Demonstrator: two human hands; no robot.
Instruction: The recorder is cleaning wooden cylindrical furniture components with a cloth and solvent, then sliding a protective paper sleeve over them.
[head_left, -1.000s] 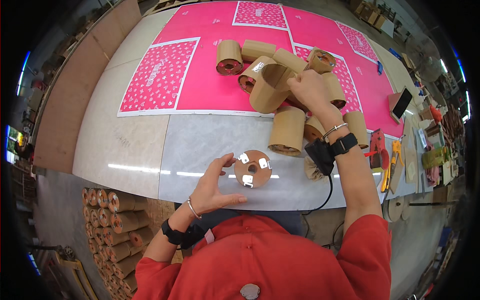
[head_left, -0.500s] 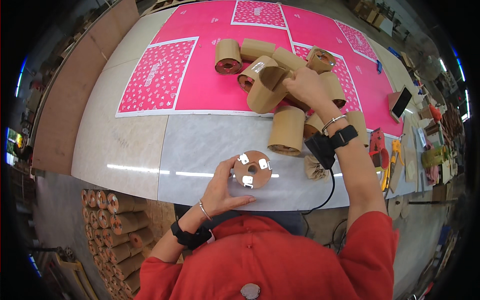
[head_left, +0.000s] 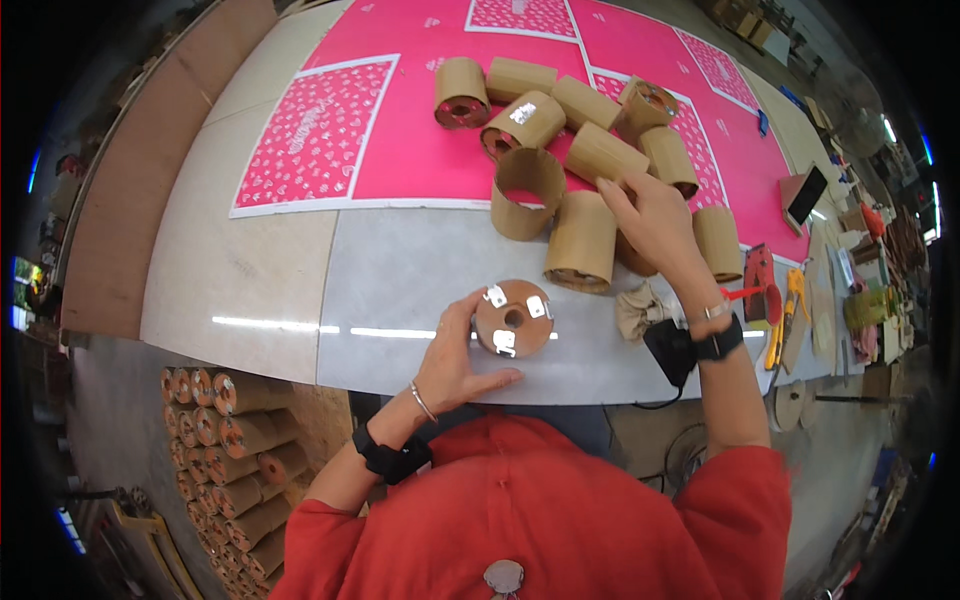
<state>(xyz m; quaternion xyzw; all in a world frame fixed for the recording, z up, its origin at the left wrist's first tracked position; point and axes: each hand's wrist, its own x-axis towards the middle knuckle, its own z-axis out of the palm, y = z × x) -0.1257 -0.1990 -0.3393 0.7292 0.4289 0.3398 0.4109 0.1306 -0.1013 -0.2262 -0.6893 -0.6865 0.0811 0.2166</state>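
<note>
My left hand [head_left: 455, 355] curves its fingers round the left side of a short brown roll [head_left: 535, 322], which stands on end on the grey tabletop. White clip-like pieces and a centre hole show on its upper face. The thumb stretches out below it. My right hand [head_left: 655, 225] is at the near edge of a brown cardboard tube [head_left: 600, 150] in the group; some fingers are hidden, so its grip is unclear. To its left a hollow cardboard sleeve [head_left: 522, 218] stands with its open top showing. A wrapped roll [head_left: 582, 235] stands between that sleeve and my right hand.
Several more brown rolls lie or stand on pink printed sheets [head_left: 430, 170]. At right are a crumpled cloth [head_left: 635, 312], a red tool [head_left: 762, 285], a yellow cutter [head_left: 792, 310] and a propped phone [head_left: 803, 198]. Stacked rolls [head_left: 240, 435] sit below the table's left front edge.
My right hand has let go of the hollow sleeve, which was tilted over the rolls and now stands upright nearer me. That hand has moved right and slightly nearer. My left hand stays at its roll.
</note>
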